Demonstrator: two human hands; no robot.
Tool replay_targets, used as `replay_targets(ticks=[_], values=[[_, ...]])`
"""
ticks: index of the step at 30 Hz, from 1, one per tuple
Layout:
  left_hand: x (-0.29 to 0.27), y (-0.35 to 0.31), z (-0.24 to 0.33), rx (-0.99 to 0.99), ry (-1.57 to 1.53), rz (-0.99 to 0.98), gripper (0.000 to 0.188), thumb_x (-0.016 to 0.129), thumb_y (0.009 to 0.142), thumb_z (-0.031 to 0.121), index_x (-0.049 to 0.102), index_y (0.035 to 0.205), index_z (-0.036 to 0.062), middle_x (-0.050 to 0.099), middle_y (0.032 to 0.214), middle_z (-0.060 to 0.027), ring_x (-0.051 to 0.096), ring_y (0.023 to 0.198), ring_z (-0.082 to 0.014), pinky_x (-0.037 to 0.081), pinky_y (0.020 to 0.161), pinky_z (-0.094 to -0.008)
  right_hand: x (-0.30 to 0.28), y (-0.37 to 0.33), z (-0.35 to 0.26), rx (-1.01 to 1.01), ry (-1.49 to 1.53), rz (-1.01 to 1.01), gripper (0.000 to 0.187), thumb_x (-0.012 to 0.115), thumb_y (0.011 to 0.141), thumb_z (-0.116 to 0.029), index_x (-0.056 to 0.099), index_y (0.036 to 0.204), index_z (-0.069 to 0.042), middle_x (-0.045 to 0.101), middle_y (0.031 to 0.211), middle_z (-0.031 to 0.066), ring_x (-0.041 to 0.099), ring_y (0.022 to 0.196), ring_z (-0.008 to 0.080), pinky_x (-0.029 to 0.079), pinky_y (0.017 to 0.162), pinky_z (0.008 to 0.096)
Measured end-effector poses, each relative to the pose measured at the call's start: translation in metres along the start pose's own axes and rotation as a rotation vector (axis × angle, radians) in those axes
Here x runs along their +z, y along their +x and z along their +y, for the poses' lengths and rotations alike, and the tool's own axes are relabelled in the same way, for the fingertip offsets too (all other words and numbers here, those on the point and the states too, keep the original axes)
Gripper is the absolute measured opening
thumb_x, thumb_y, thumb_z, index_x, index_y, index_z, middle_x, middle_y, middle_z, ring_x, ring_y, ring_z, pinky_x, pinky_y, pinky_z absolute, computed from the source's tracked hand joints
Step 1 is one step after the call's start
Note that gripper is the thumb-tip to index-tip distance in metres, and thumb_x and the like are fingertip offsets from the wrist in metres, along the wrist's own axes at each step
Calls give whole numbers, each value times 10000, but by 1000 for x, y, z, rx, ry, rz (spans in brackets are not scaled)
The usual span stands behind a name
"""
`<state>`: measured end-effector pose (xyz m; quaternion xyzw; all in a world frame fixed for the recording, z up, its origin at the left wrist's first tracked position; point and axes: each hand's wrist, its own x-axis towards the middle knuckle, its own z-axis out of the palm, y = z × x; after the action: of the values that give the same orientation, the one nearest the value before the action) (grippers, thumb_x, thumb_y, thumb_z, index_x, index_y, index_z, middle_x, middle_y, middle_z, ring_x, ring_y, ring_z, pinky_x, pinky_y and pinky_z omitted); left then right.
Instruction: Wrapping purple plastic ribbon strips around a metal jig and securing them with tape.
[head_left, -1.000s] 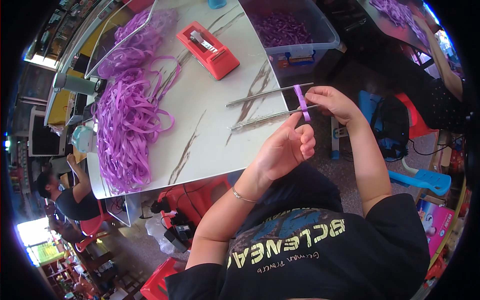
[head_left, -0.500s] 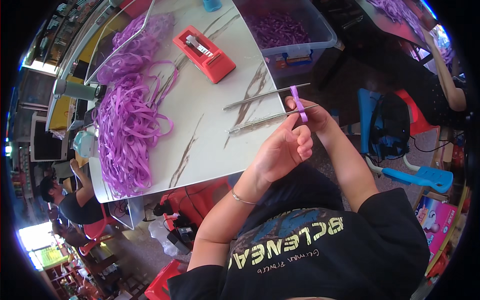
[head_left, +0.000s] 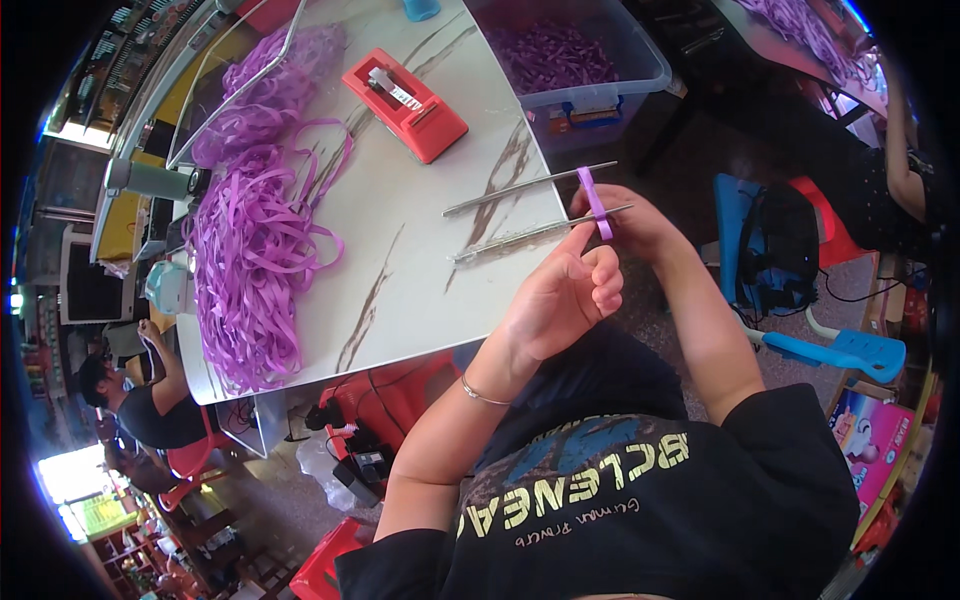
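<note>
Two thin metal rods lie roughly parallel and jut past the table's right edge. Around their outer ends a short purple ribbon is looped, spanning from one rod to the other. My left hand is closed below the nearer rod; its index fingertip reaches the ribbon's lower end and the other fingers are curled in. Behind the rods and ribbon, my right hand has its fingers bent toward the ribbon. What those fingertips grip is partly hidden.
A pile of purple ribbon covers the left of the marbled white table. Farther back sits a red tape dispenser. A clear plastic bin of purple pieces stands beyond the right edge. Other people sit left and right.
Both hands stay at the rods with nearly the same grip. My right hand has shifted slightly, its wrist a little farther right. The ribbon remains looped across the rods.
</note>
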<state>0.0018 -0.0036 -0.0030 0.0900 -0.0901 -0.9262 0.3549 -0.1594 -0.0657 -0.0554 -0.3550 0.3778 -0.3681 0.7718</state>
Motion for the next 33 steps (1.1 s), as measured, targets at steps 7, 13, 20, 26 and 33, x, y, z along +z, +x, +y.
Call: replay_targets(ticks=[7,13,20,26,33], values=[[-1,1,-1,3,9,6,435,487,800,107,357,1214,122,398,726,8,399,639,-95,380,633,-238,29,-34,-39,-201,-572,374,278,544,848,-329,632,831,-67,568,717,-13,545,649,116,409,547,261],[2,1,1,-3,30,-21,455,489,805,117,348,1237,123,392,724,10,385,633,-93,368,635,-234,63,-38,-51,-287,-1541,612,345,622,759,-413,654,745,-70,606,745,51,607,727,208,462,608,311],[3,0,0,2,18,16,485,485,803,114,326,1261,121,392,724,5,378,631,-96,364,634,-231,29,-30,-47,-205,-953,403,249,603,804,-286,652,796,-42,584,677,24,545,636,116,415,564,273],[-1,1,2,-29,-53,-34,543,427,761,61,248,1263,164,435,737,-30,446,664,-131,391,637,-253,-4,-19,-48,128,-365,82,180,573,847,-250,655,870,-92,581,751,-69,409,593,15,337,532,196],[1,1,1,7,13,4,477,479,798,106,348,1256,116,394,720,1,392,634,-102,378,632,-239,-15,-4,-7,178,94,-30,284,547,865,-294,608,1035,-75,608,913,-4,539,799,80,394,677,229]])
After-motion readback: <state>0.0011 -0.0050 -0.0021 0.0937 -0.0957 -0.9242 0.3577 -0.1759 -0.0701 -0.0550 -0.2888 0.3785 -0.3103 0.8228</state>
